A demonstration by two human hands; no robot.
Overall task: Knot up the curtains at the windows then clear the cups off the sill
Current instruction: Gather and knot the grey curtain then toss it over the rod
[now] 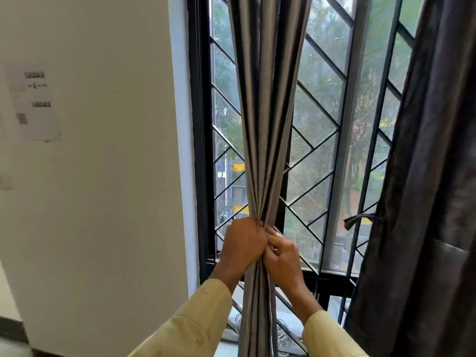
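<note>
A grey curtain (268,112) hangs in front of the barred window (319,155), gathered into a narrow bunch at waist height. My left hand (242,243) is closed around the bunch from the left. My right hand (283,256) grips the same bunch from the right, just below and touching the left hand. The curtain's lower part (257,318) falls straight down between my forearms. A second, darker curtain (432,176) hangs at the right with a tie strap (360,219) sticking out. No cups are visible; the sill (229,338) is mostly hidden.
A white wall (103,176) stands to the left with a printed paper sheet (36,104) taped on it. Black window frame and diagonal grille bars lie behind the curtain. Something pale lies on the sill behind the curtain's lower part.
</note>
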